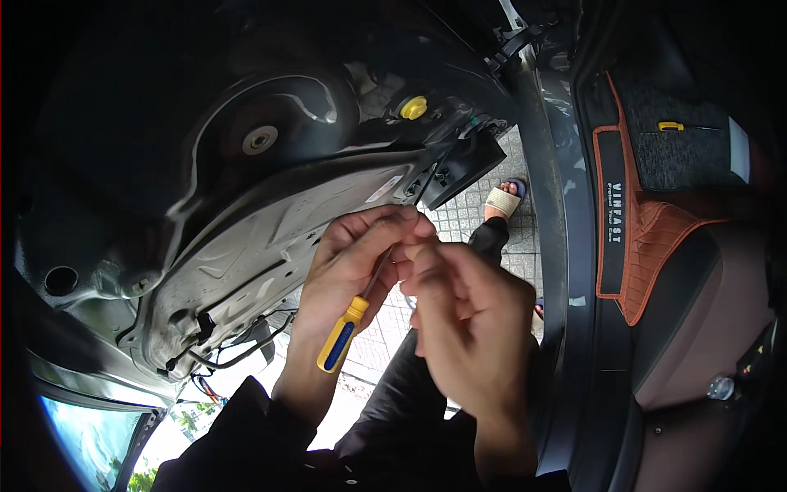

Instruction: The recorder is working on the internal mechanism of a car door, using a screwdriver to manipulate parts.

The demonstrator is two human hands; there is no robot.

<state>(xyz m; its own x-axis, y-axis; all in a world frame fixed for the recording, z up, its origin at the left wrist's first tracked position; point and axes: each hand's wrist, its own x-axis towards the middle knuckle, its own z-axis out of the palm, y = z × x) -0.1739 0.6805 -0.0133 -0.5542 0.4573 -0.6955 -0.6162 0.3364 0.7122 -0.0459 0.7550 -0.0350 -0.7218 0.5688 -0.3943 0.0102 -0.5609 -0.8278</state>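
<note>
My left hand (348,254) is closed with its fingertips pinched together, and a screwdriver (342,336) with a yellow and blue handle is held in it. The handle hangs down across the palm, and the thin metal shaft runs up toward the fingertips. Close against it, my right hand (475,320) is also closed, thumb and forefinger pressed together at the left fingertips. Whatever lies between the right fingers is hidden or too small to make out. Both hands are raised in front of a car door's bare metal inner panel (279,221).
A yellow round plug (414,107) sits in dark bodywork at the top. Wiring (238,357) hangs from the door's lower part. Right of the door sill (555,246), a brown trimmed mat (639,279) and another yellow-handled screwdriver (670,126) lie inside. A sandalled foot (502,201) stands on paving.
</note>
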